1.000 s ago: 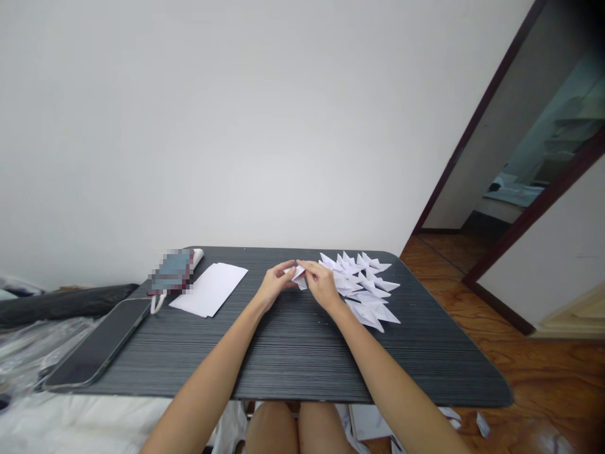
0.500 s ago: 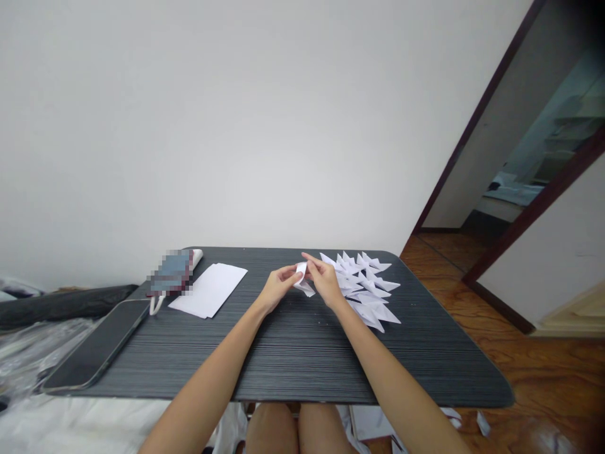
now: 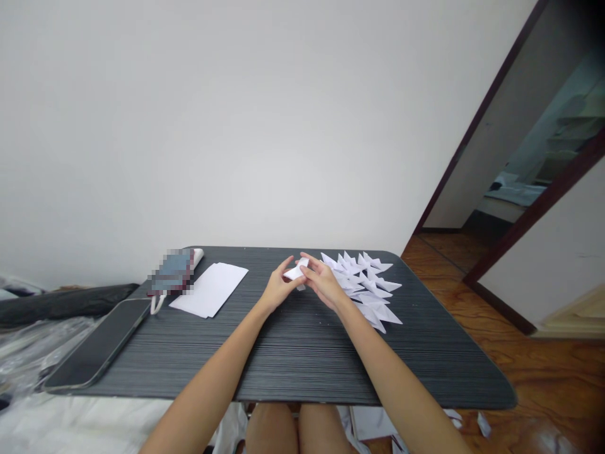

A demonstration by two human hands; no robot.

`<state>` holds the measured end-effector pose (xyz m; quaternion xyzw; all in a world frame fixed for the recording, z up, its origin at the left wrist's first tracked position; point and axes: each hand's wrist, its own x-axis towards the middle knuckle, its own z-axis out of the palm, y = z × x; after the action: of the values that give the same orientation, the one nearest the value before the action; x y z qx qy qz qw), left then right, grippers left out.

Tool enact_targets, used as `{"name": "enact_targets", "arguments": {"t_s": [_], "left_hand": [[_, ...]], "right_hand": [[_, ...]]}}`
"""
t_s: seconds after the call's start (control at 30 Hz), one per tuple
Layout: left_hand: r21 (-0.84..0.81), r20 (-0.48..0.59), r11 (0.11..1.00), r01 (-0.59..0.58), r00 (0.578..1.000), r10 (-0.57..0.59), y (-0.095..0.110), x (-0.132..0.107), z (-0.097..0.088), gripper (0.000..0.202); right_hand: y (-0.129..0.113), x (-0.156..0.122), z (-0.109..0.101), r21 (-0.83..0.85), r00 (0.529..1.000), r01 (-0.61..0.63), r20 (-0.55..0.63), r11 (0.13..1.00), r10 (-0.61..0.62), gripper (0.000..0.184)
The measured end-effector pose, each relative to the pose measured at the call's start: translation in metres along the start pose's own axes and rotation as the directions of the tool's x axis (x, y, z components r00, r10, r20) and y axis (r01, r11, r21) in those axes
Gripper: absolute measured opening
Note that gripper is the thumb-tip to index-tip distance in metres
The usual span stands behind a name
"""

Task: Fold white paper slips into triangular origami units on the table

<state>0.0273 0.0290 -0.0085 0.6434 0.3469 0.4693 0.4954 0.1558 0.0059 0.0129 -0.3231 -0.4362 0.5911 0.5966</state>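
Note:
A small piece of folded white paper (image 3: 297, 270) is held between my two hands above the middle of the dark table (image 3: 302, 359). My left hand (image 3: 278, 287) grips its left side with thumb and fingers. From the right, my right hand (image 3: 321, 280) pinches it, the thumb lying across its front. Part of the paper hides behind the fingers. Just right of my right hand lies a cluster of pointed folded paper shapes (image 3: 373, 296), several of them overlapping. To the left, a stack of flat white paper sheets (image 3: 210, 290) rests on the table.
On the table's left side lie a phone (image 3: 99, 347) and a blurred-out item (image 3: 171, 272) with a white cable (image 3: 155, 304). A white wall (image 3: 283, 126) rises behind the table. Paper scraps (image 3: 483, 424) are on the wooden floor at right.
The folded paper has turned from an upright strip with a hanging flap to a flatter, slanted shape. My left fingers have spread upward, and my right thumb now lies across the paper.

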Motion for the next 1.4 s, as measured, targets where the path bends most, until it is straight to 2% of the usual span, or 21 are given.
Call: {"name": "enact_targets", "arguments": {"t_s": [0.07, 0.23, 0.4, 0.5, 0.6, 0.67, 0.77, 0.83, 0.9, 1.03, 1.23, 1.3, 1.4], "left_hand": [[0.059, -0.014, 0.998, -0.036, 0.999, 0.037, 0.002, 0.0, -0.001, 0.078], [0.115, -0.015, 0.991, -0.074, 0.997, 0.076, 0.004, -0.001, -0.002, 0.084], [0.128, -0.026, 0.988, -0.083, 0.996, 0.087, 0.005, -0.003, 0.001, 0.067], [0.089, -0.005, 0.993, -0.071, 0.997, 0.072, 0.011, -0.003, 0.003, 0.058], [0.095, -0.007, 0.989, -0.113, 0.993, 0.114, 0.017, -0.003, 0.001, 0.045], [0.132, -0.071, 0.982, -0.132, 0.987, 0.142, 0.017, -0.002, -0.001, 0.042], [0.19, -0.169, 0.974, -0.123, 0.973, 0.156, 0.012, -0.001, -0.003, 0.04], [0.204, -0.196, 0.973, -0.105, 0.97, 0.145, 0.009, 0.0, -0.004, 0.04], [0.207, -0.203, 0.975, -0.076, 0.972, 0.119, 0.006, 0.001, -0.003, 0.04], [0.163, -0.162, 0.985, -0.049, 0.984, 0.075, 0.005, 0.001, -0.002, 0.041], [-0.054, -0.077, 0.997, 0.051, 0.995, -0.055, 0.005, 0.001, 0.0, 0.042], [-0.107, -0.026, 0.992, 0.061, 0.998, -0.064, 0.006, 0.0, 0.0, 0.041], [-0.069, 0.041, 0.997, 0.045, 0.998, -0.042, 0.009, 0.0, -0.001, 0.04]], "right_hand": [[-0.002, -0.001, 0.0, 0.037, 0.999, -0.023, 0.036, 0.999, 0.022, 0.048], [-0.007, -0.002, -0.002, 0.069, 0.998, 0.006, 0.066, 0.998, -0.011, 0.042], [-0.002, -0.001, 0.0, 0.085, 0.997, -0.068, 0.03, 0.994, 0.066, 0.045], [0.0, 0.002, -0.001, 0.127, 0.999, -0.051, 0.0, 0.991, 0.051, 0.041], [-0.001, 0.002, -0.001, 0.167, 0.999, -0.038, -0.009, 0.985, 0.04, 0.041], [-0.001, 0.001, 0.003, 0.173, 0.999, -0.041, 0.002, 0.984, 0.041, 0.051], [0.003, -0.002, 0.01, 0.149, 1.0, -0.011, -0.009, 0.989, 0.012, 0.079], [0.006, -0.002, 0.014, 0.119, 0.999, 0.016, -0.044, 0.993, -0.011, 0.093], [0.01, -0.002, 0.015, 0.089, 0.997, 0.032, -0.077, 0.996, -0.025, 0.096], [0.012, 0.001, 0.011, 0.04, 0.994, 0.061, -0.096, 0.997, -0.057, 0.077], [0.011, 0.006, 0.0, -0.242, 0.978, 0.109, -0.149, 0.964, -0.148, 0.051], [0.01, 0.008, -0.004, -0.276, 0.974, 0.118, -0.157, 0.954, -0.166, 0.047], [0.007, 0.009, -0.01, -0.292, 0.976, 0.113, -0.144, 0.95, -0.161, 0.039]]}}
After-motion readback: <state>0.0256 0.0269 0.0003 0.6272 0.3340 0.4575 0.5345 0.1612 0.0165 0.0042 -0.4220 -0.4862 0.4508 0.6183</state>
